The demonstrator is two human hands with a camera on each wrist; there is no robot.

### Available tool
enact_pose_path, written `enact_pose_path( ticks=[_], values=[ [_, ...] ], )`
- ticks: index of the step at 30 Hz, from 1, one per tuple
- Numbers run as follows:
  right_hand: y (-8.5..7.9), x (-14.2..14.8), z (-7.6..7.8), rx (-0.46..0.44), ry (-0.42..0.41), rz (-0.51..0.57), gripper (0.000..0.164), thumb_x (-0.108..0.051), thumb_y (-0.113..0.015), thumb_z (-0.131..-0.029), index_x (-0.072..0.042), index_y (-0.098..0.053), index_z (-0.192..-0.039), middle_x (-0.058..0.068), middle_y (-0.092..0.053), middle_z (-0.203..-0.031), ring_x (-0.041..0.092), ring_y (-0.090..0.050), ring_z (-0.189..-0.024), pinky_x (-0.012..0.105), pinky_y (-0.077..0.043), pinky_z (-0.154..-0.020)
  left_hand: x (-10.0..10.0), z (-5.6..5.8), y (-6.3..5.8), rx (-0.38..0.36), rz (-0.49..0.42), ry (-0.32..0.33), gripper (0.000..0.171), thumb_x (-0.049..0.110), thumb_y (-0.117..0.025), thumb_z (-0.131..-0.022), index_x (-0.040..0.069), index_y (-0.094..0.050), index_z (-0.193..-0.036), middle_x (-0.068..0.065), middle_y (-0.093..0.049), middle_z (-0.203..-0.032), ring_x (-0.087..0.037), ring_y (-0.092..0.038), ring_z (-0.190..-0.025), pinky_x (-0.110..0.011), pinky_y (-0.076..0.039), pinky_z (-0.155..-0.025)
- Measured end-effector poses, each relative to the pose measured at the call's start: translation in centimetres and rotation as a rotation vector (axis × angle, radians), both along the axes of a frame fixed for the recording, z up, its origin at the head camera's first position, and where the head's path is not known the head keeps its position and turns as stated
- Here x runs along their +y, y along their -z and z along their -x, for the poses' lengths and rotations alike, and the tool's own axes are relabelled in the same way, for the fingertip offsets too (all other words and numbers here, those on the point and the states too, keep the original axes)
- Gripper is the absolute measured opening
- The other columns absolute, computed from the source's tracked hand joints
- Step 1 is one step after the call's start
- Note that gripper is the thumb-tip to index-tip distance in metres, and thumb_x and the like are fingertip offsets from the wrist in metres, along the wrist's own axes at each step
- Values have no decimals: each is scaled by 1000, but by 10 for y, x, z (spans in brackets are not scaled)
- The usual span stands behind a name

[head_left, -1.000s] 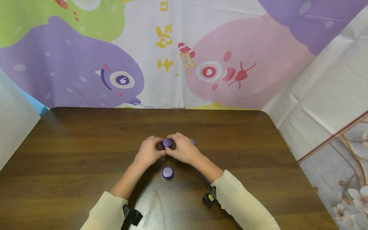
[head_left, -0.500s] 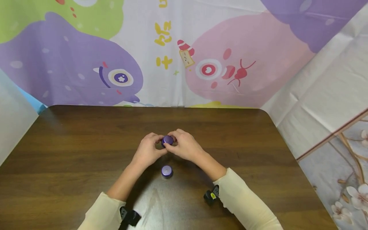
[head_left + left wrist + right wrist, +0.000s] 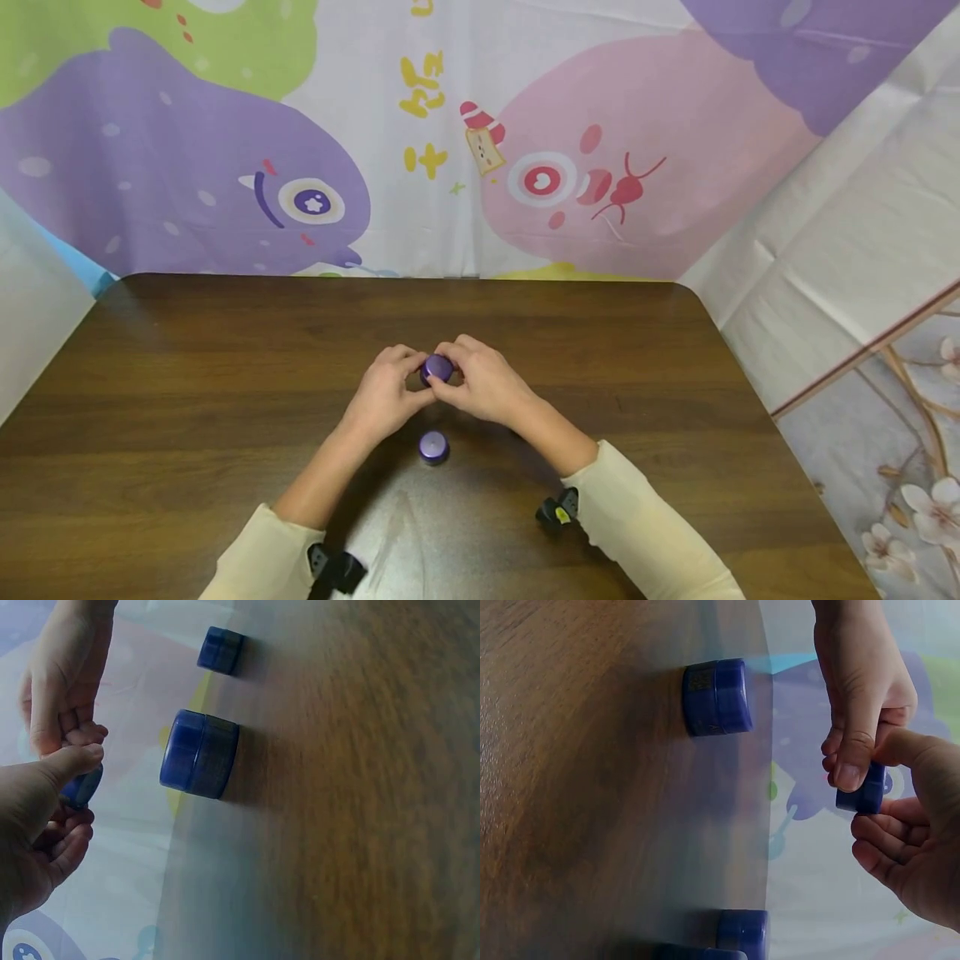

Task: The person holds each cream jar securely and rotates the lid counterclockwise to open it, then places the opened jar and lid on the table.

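A small purple jar with a lid [image 3: 438,367] is held up off the table between my two hands. My left hand [image 3: 381,398] pinches it from the left, thumb and fingers curled at its side. From the right, my right hand [image 3: 486,385] grips the same jar, its thumb close to the left thumb. In both wrist views the held jar [image 3: 864,789] is partly covered by fingers. Another purple jar [image 3: 433,447] stands upright on the table, nearer to me than the hands.
More purple jars stand on the wooden table [image 3: 187,400]: the left wrist view shows a farther jar [image 3: 221,651], the right wrist view another jar [image 3: 718,697]. Behind the table hangs a cartoon-print cloth [image 3: 450,225]. A pale panel [image 3: 810,208] borders the right side.
Both hands have lifted the jar slightly off the table. The right hand has shifted a little and now covers the jar seen beside it earlier. The nearer jar has stayed put.
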State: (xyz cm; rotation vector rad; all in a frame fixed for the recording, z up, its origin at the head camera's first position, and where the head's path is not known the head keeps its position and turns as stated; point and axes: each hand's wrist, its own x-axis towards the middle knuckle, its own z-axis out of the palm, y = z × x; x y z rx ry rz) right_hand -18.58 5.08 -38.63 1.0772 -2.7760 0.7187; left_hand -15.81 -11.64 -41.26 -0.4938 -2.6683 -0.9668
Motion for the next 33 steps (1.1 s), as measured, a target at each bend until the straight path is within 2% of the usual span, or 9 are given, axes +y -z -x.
enact_pose_path(
  ticks=[7,12,17,22,29,33],
  values=[
    [-4,4,-1,18,-69,-39,32,-23,-63,-85,-8,-62,-113,3,-56,-96,10,-49,-76,20,-44,-66,-1,-2,-3,-23,-3,26,43,23,-76,-76,-2,-66,-110,-11,-63,-98,-25,-56,-92,-37,-49,-76],
    [-9,8,-3,-30,-39,-17,48,-26,-64,-86,-3,-55,-127,5,-57,-102,13,-54,-84,22,-48,-72,0,-2,-3,-38,-49,14,41,21,-77,-76,-2,-67,-108,-11,-62,-96,-27,-57,-90,-37,-50,-75],
    [-12,10,-5,-37,7,52,46,-33,-67,-86,-2,-61,-119,6,-59,-96,16,-58,-84,20,-49,-67,2,-2,-5,-20,-72,-15,43,20,-79,-73,-4,-67,-107,-11,-63,-96,-26,-57,-89,-37,-50,-75],
    [-14,10,-4,-31,-3,54,36,-29,-67,-86,-3,-66,-111,5,-60,-93,18,-62,-84,21,-50,-69,3,-4,-7,-17,-73,-27,46,19,-79,-73,-6,-66,-109,-11,-63,-96,-24,-57,-88,-34,-49,-73],
    [-14,12,-3,-16,-60,19,36,-23,-66,-85,-5,-64,-116,5,-59,-100,12,-55,-80,19,-47,-68,4,-5,-5,-7,-77,-24,47,20,-79,-74,-7,-66,-110,-11,-64,-95,-25,-57,-86,-33,-48,-70],
    [-15,13,-3,-12,-80,19,40,-23,-66,-86,-4,-61,-120,6,-60,-105,12,-57,-86,21,-49,-73,5,-5,-5,-2,-89,-27,43,20,-79,-73,-5,-68,-106,-12,-64,-94,-25,-58,-86,-36,-50,-72]
  ],
)
